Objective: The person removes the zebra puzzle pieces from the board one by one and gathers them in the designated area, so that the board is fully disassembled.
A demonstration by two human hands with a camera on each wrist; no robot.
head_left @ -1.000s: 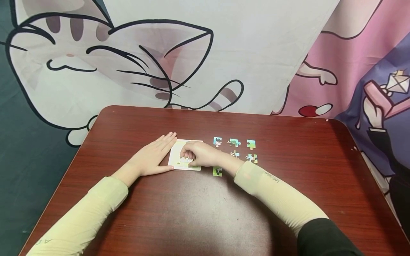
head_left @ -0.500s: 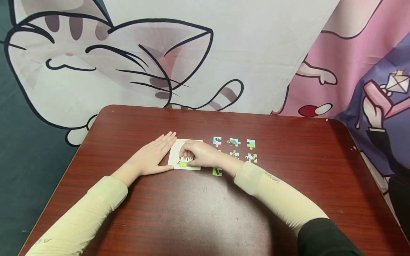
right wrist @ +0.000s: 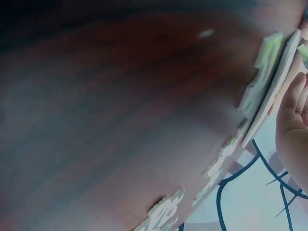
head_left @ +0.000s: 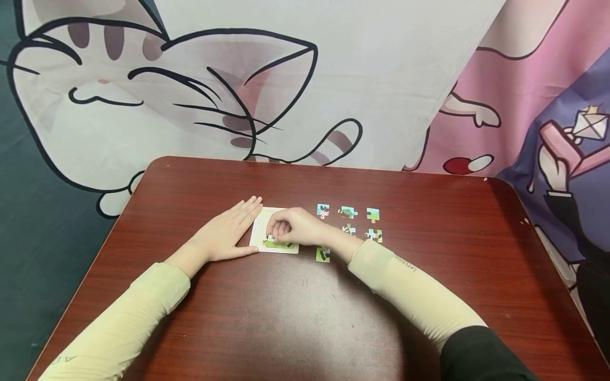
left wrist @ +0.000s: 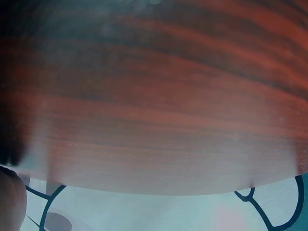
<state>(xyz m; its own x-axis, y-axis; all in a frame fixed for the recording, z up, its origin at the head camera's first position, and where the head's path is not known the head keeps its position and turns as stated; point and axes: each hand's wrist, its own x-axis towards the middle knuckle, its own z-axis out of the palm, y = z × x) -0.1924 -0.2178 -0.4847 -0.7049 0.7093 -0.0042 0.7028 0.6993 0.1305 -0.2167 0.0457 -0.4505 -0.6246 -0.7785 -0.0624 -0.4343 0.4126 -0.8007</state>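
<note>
A white puzzle board (head_left: 258, 228) lies on the table, its lower part showing a green strip of picture. Spread flat, my left hand (head_left: 226, 235) touches the board's left edge with its fingertips and thumb. My right hand (head_left: 301, 227) is over the board, thumb and curled fingers pinching a small green puzzle piece (right wrist: 303, 53) low over its lower part. Most of that piece is hidden by the fingers. Right of the board lie loose jigsaw pieces, among them a blue one (head_left: 323, 210) and a green one (head_left: 323, 255); the right wrist partly covers this group.
More jigsaw pieces (head_left: 373, 214) lie in rows farther right on the reddish-brown table (head_left: 305, 323). Behind the table's far edge hangs a cloth (head_left: 371, 79) printed with a cartoon cat. Something dark (head_left: 593, 296) stands beyond the right edge.
My right fingers have shifted slightly over the board, and more of the green strip along its lower part now shows. My left hand has stayed in place.
</note>
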